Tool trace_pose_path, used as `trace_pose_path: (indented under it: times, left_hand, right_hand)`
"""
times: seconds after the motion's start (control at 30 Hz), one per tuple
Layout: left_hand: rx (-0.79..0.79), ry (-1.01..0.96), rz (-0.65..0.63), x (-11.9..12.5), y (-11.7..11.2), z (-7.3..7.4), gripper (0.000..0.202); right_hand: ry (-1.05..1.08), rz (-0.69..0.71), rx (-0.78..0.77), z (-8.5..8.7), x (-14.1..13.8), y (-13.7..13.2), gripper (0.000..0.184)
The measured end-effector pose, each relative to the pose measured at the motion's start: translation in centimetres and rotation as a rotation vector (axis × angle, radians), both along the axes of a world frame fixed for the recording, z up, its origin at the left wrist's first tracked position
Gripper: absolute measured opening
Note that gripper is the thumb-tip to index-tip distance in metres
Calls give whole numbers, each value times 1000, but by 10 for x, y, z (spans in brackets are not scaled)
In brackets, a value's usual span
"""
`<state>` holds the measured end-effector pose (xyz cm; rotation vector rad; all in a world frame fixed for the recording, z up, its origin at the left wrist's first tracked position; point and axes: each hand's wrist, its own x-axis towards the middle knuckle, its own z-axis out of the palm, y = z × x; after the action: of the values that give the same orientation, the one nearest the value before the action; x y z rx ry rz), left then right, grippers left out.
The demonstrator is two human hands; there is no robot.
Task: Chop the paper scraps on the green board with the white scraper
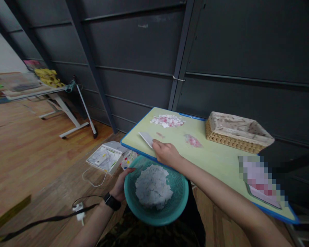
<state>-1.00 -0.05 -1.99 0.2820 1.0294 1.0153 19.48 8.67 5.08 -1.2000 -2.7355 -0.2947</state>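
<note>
My left hand (122, 187) grips the rim of a teal bowl (170, 212) full of white paper scraps (153, 187), held just below the near edge of a pale green table (216, 161). My right hand (166, 153) rests on the table edge above the bowl, closed on a white card (146, 138) that lies flat on the tabletop. A heap of pink and white scraps (167, 120) lies at the far end of the table. A smaller pink smear of scraps (193, 140) sits to the right of my right hand.
A lined wicker basket (237, 132) stands at the table's back right. A blurred-out flat item (260, 181) lies near the right edge. On the wooden floor sit a white box (105, 158) and cables (78, 207). A second table (31, 89) stands far left.
</note>
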Motion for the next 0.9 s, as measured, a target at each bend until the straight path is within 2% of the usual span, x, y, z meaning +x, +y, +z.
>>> trace_pose_path:
  times: [0.2,0.3,0.4,0.5,0.7,0.8,0.9]
  left_hand:
    - [-43,4,-6,4,-1,-3,7]
    - [-42,10,1,5,-1,-6,9]
    - [-27,16,1,4,-1,-8,10]
    - [1,-16,-15,2,-2,-13,10]
    - [-67,-83,-50,6,-7,-20,12]
    - [-79,-75,-87,11,-8,-22,21]
    - [-88,-71,-91,15,-9,-30,28]
  right_hand:
    - [-90,-10,-39,15,-48,-6,55]
    - [-90,-105,-51,17,-60,-4,57]
    - [-95,-234,-80,15,-60,-3,55]
    - [-105,-333,-96,15,-44,-2,55]
    - [-85,-518,-33,13,19,-6,65]
    - [-6,-568,-3,9,45,-10,71]
    - [166,-595,23,6,65,-10,73]
